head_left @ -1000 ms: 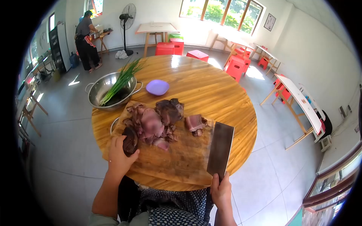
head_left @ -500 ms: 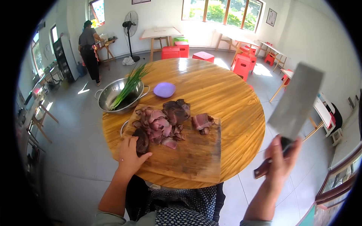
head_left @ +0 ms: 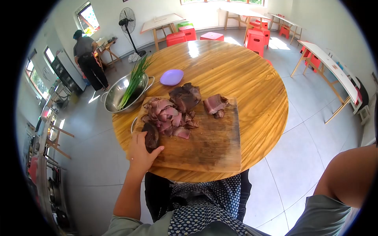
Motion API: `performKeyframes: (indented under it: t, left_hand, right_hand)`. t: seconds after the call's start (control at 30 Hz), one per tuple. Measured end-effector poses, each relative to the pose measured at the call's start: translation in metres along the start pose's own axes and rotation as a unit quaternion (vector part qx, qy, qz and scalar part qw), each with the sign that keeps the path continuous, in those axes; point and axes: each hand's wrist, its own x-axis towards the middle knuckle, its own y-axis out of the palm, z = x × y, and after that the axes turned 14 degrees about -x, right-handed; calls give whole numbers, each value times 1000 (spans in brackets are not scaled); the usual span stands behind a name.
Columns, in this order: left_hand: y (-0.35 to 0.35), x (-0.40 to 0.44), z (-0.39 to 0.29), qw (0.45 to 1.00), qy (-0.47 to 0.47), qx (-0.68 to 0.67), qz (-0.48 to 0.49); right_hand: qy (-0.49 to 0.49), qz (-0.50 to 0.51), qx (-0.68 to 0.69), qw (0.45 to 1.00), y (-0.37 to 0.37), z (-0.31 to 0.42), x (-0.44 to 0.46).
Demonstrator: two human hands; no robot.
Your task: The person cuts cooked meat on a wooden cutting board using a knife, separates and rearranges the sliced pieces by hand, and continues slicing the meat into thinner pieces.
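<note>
My left hand (head_left: 141, 154) grips a dark piece of cooked meat (head_left: 152, 137) at the left edge of the wooden cutting board (head_left: 208, 147), thumb along its near side. Just beyond it lies a heap of pinkish meat slices (head_left: 163, 115). A big dark chunk of meat (head_left: 185, 96) sits behind the heap, and a smaller cut chunk (head_left: 215, 104) lies apart to its right. My right hand is out of sight; only the bent right arm (head_left: 350, 177) shows at the right edge. No cleaver is visible in the current view.
The board rests on a round wooden table (head_left: 260, 118). A steel colander-like bowl (head_left: 112, 92) with green onions (head_left: 134, 84) stands at the back left, beside a purple plate (head_left: 172, 77). Red stools (head_left: 255, 42) and a person (head_left: 88, 59) are farther off.
My right hand, holding a cleaver half a second ago, has left the view as the arm bent up and out to the right. My left hand keeps its hold on the meat; the view tilted.
</note>
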Motion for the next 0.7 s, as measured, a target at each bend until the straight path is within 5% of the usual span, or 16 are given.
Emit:
performKeyframes:
  t: [0.7]
  left_hand:
    - [0, -1, 2, 999, 23, 26, 0]
  right_hand:
    - [-4, 17, 3, 1000, 1, 3, -6]
